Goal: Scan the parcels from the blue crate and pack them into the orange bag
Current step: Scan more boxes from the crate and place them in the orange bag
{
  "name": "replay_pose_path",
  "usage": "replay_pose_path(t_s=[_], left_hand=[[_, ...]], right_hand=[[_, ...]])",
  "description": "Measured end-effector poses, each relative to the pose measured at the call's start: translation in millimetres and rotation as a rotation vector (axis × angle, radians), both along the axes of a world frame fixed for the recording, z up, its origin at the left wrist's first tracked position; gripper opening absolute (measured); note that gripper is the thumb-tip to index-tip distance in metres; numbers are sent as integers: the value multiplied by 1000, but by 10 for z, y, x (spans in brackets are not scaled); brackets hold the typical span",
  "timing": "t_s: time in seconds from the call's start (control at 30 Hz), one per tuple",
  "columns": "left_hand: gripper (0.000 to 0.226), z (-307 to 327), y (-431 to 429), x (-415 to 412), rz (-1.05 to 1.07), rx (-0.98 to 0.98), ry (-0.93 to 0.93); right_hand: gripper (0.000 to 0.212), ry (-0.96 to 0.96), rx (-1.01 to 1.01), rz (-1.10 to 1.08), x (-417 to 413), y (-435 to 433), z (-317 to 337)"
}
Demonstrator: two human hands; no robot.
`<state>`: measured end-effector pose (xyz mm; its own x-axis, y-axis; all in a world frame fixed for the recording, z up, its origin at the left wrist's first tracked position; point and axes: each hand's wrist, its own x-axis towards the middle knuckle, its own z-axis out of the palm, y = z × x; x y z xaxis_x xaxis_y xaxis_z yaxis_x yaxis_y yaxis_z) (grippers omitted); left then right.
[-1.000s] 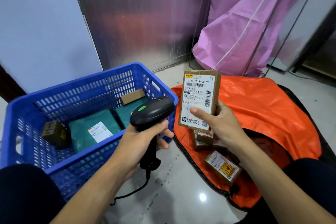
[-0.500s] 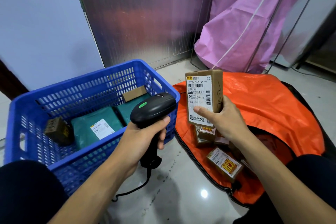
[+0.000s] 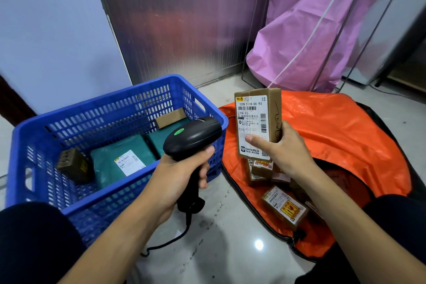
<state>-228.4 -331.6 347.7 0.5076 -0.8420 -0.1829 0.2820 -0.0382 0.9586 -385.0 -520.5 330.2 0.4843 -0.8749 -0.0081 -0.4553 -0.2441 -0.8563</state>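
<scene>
My right hand (image 3: 284, 151) grips a small brown cardboard parcel (image 3: 257, 113) upright, its white label facing me, above the orange bag (image 3: 334, 136). My left hand (image 3: 177, 182) holds a black barcode scanner (image 3: 192, 137) by its handle, the head pointing right toward the parcel, a short gap between them. The blue crate (image 3: 110, 108) on the left holds two green mailer parcels (image 3: 119, 159), a dark small box (image 3: 72, 165) and a brown box (image 3: 169, 117). Several small labelled boxes (image 3: 284, 208) lie inside the bag's opening.
A pink bag on a wire frame (image 3: 311, 37) stands behind the orange bag. A ribbed metal panel (image 3: 179, 18) and a pale wall back the crate. The scanner's cable (image 3: 170, 241) trails on the glossy tiled floor between my knees.
The parcel in my right hand has sunk slightly toward the bag and turned a little, showing more of its brown side. The scanner stays nearly in place.
</scene>
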Motion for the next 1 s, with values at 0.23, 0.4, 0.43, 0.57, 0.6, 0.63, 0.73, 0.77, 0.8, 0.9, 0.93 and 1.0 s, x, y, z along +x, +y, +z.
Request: replay_pose_path(t_s=[0.23, 0.4, 0.43, 0.57, 0.6, 0.63, 0.73, 0.77, 0.8, 0.9, 0.93, 1.0], left_hand=[[11, -5, -9, -3, 8, 2, -8], [9, 2, -13, -11, 40, 6, -6], [9, 12, -18, -7, 54, 3, -16], [8, 9, -32, 49, 120, -8, -39], [8, 3, -31, 80, 137, -8, -43], [9, -5, -32, 117, 154, -4, -45], [11, -11, -56, 211, 184, 7, -27], [14, -13, -69, 234, 184, 5, -10], [17, -16, -81, 243, 177, 12, 8], [19, -50, -160, 181, 151, 51, 54], [19, -54, -178, 132, 138, 60, 52], [19, -49, -220, 23, 109, 65, 11]], right_hand=[[58, -9, 4, 1, -9, -5, -5], [70, -5, 15, -3, -30, -1, 16], [71, -13, 21, -5, -26, -15, 12], [68, -61, 30, -30, -47, -26, 1], [67, -64, 27, -32, -65, -23, 9], [68, -60, 28, -38, -88, -63, -24], [77, 20, 80, 18, -245, -195, -88], [76, 70, 122, 85, -304, -244, -113], [68, 145, 182, 171, -364, -264, -142], [36, 488, 294, 352, -480, -218, -334], [33, 561, 312, 330, -514, -201, -462], [35, 595, 354, 262, -574, -267, -801]])
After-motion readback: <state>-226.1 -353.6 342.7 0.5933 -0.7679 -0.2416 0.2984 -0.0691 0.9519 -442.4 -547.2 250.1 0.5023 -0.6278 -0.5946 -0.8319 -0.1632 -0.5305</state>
